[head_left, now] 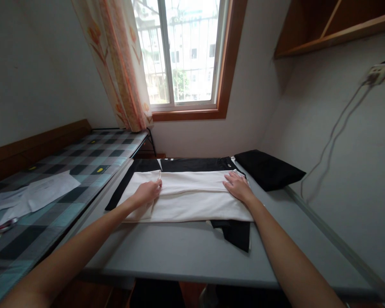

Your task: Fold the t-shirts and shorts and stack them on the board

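Observation:
A white garment [192, 205] lies folded in a long band across the table, on top of black cloth [195, 164]. My left hand [149, 191] is closed in a pinch on a fold edge of the white garment, near its left end. Spread flat on the right end of the same garment is my right hand [238, 186], fingers apart and pressing down lightly. A black flap [235, 234] sticks out from under the white garment toward me. What kind of garment the white one is, I cannot tell.
The grey table [179, 252] bears a folded black cloth [266, 169] at its back right. To the left stands a bed with a checked cover [115, 145] and papers [45, 192] on it. A cable [332, 134] hangs down the right wall from a socket.

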Demonstrator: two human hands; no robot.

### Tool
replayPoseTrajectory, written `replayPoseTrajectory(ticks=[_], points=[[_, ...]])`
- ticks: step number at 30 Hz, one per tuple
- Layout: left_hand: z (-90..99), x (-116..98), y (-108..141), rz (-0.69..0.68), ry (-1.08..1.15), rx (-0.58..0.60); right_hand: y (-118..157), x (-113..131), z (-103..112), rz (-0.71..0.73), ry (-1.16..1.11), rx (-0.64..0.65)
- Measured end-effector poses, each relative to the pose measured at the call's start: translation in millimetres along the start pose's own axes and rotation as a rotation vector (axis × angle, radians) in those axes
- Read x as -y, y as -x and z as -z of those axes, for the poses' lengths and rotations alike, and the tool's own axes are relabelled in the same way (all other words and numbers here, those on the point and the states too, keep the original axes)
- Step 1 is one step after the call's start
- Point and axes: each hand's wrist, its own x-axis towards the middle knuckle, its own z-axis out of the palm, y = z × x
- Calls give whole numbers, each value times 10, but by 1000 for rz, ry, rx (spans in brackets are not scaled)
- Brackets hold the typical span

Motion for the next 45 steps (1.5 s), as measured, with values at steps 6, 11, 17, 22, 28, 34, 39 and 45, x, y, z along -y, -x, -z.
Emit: replayPoseTrajectory(ticks=[6, 11, 17, 22, 28, 34, 39, 45], points=[[1, -72, 19, 19, 3, -25, -4, -11, -16, 5, -9, -4], [-5, -175, 33, 33, 40, -40, -10, -28, -31, 8, -9, -14], [-82, -166, 30, 56, 86, -79, -7, -20, -15, 8, -13, 0], [-218, -183, 66, 110, 109, -202, -8, -21, -24, 15, 4, -12], [-364, -173, 106, 118, 227, -328, -6, -25, -32, 22, 4, -30], [-334, -5, -73, 159, 544, -526, -3, -25, -50, 30, 21, -55], [-391, -46, -266, 69, 288, -373, 39, 35, -17, 55, 88, -97], [-353, -276, -214, 136, 102, -361, 76, 128, 21, 102, 111, -163]])
